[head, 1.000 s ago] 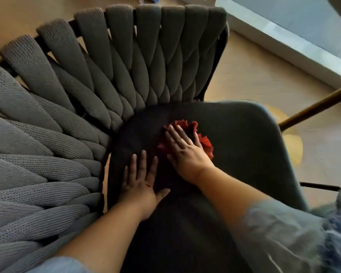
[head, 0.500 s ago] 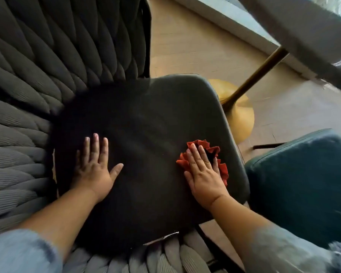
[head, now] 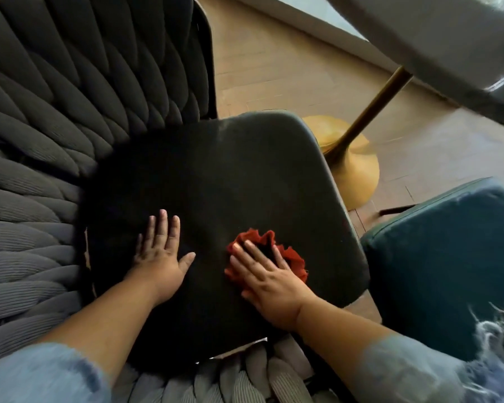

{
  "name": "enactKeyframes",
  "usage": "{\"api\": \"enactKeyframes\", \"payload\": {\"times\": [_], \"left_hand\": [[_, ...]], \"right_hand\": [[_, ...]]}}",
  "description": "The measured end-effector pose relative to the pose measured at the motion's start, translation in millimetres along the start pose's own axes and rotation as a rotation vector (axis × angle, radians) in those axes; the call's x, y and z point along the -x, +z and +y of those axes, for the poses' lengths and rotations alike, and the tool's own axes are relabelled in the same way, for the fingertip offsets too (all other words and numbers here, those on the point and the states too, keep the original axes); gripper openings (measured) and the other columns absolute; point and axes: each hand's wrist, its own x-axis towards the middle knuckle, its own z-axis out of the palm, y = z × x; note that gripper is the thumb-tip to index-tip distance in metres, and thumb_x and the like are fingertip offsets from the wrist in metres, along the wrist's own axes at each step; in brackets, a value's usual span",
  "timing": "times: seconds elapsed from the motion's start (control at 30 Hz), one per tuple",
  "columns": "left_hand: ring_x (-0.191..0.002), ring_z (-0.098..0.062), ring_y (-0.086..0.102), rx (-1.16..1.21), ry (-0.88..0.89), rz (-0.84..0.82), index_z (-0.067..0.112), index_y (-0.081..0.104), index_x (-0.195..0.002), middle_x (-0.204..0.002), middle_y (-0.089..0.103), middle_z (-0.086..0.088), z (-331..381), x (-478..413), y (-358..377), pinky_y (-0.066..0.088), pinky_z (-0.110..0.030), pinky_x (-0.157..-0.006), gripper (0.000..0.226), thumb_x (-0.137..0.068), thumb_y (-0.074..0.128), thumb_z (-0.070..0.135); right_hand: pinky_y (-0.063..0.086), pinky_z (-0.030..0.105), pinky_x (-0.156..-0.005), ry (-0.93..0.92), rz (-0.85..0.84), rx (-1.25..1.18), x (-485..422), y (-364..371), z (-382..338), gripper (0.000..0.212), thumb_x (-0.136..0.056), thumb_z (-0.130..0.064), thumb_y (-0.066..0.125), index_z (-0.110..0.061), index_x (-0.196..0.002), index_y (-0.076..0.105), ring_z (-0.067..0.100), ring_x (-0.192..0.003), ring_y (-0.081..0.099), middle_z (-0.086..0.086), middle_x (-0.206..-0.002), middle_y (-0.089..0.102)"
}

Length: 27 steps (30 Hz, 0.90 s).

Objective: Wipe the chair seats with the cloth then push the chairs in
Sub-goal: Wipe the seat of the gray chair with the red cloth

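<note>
A dark cushioned chair seat point(head: 230, 175) fills the middle of the view, ringed by a grey woven backrest point(head: 50, 117). A crumpled red cloth point(head: 291, 254) lies on the seat's near right part. My right hand point(head: 269, 282) presses flat on the cloth, fingers spread over it. My left hand point(head: 160, 257) rests flat and empty on the seat, just left of the cloth, fingers apart.
A second, teal chair seat point(head: 442, 257) stands close on the right. A table top point(head: 437, 39) overhangs at the upper right, on a gold pedestal leg point(head: 352, 161) beside the dark seat. Wooden floor point(head: 274, 68) lies beyond.
My right hand has slid the cloth from the back of the seat to the right edge, then a little left. My left hand stayed flat on the seat, now closer to the cloth.
</note>
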Motion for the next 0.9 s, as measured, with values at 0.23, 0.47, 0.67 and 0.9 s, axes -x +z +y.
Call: {"api": "enactKeyframes", "payload": {"times": [0.23, 0.47, 0.67, 0.9], "left_hand": [[-0.148, -0.022, -0.012, -0.075, -0.161, -0.057, 0.019, -0.018, -0.148, -0.155, -0.029, -0.002, -75, 33, -15, 0.005, -0.041, -0.122, 0.086, -0.093, 0.041, 0.049], [-0.148, -0.024, -0.002, 0.048, -0.193, -0.066, 0.014, -0.007, -0.150, -0.159, -0.020, -0.007, -61, 19, -18, 0.009, -0.037, -0.121, 0.069, -0.096, 0.036, 0.009], [-0.148, -0.024, -0.009, 0.013, -0.176, -0.103, 0.016, -0.014, -0.149, -0.156, -0.027, -0.007, -69, 22, -13, 0.007, -0.038, -0.121, 0.077, -0.094, 0.039, 0.004], [-0.148, -0.025, -0.006, -0.047, -0.232, -0.007, 0.013, -0.005, -0.150, -0.159, -0.018, -0.010, -54, 22, -9, 0.004, -0.041, -0.122, 0.067, -0.098, 0.035, 0.018]], "right_hand": [[-0.012, 0.049, -0.117, 0.391, 0.097, -0.059, -45, -22, 25, 0.062, -0.099, -0.043, 0.021, -0.025, -0.149, -0.010, 0.011, -0.139, -0.029, -0.011, -0.154, -0.024], [0.004, 0.057, -0.113, -0.373, 0.089, 0.182, -84, 22, -87, 0.059, -0.092, -0.038, 0.030, -0.017, -0.148, 0.029, 0.021, -0.146, 0.016, 0.003, -0.158, 0.023], [-0.011, 0.051, -0.116, -0.657, -0.064, 0.225, -47, 23, -49, 0.060, -0.095, -0.034, 0.038, -0.021, -0.150, 0.019, 0.016, -0.147, 0.006, -0.002, -0.160, 0.014], [-0.017, 0.041, -0.114, -0.161, -0.016, 0.162, 0, 8, 16, 0.062, -0.095, -0.038, 0.032, -0.027, -0.151, 0.007, 0.007, -0.144, -0.015, -0.008, -0.160, 0.000]]}}
